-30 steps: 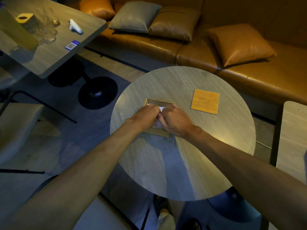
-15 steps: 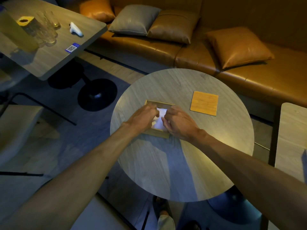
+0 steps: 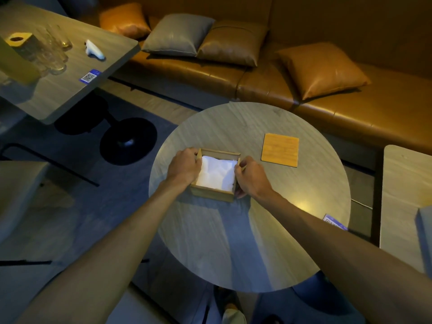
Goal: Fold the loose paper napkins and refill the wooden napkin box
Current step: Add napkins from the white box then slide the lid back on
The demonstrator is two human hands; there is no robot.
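I'm seeing the left hand (image 3: 184,168) and right hand (image 3: 251,178) coming off the napkins (image 3: 216,174), now curling round the box (image 3: 212,195) walls mid-table, so I'm guessing it's filled and the lid (image 3: 280,150) is next.

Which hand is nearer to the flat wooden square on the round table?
Right. The right hand holds the right side of the box, just left of the square; the left hand holds its left side, beyond the box.
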